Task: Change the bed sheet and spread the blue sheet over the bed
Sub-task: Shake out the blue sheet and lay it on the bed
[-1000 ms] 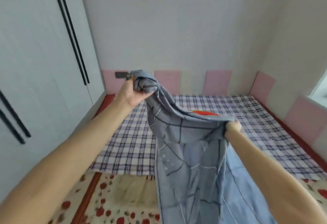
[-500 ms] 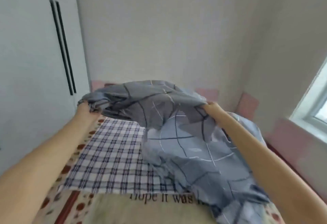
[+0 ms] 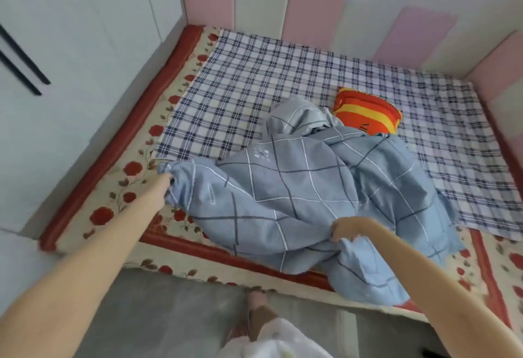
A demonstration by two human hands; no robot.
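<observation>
The blue sheet (image 3: 305,196), pale blue with a diamond grid of dark and white lines, lies crumpled over the near middle of the bed. My left hand (image 3: 167,185) grips its left edge low over the bed's near left part. My right hand (image 3: 346,229) grips a bunched fold at the near edge, where the cloth hangs over the bed's front. Under it lies a blue-and-white checked sheet (image 3: 268,80) covering most of the mattress. A rose-patterned cream and red cover (image 3: 124,185) shows along the left and front borders.
An orange and yellow striped pillow (image 3: 368,114) lies mid-bed, partly covered by the blue sheet. White wardrobe doors (image 3: 70,32) stand close on the left. Pink and cream padded panels (image 3: 311,15) line the back and right walls. Grey floor (image 3: 158,318) and my foot (image 3: 259,304) lie below.
The blue sheet, held up in the air in both hands, has been flung forward and down and now lies on the bed. Both hands dropped low with it, still gripping. The view tilted downward.
</observation>
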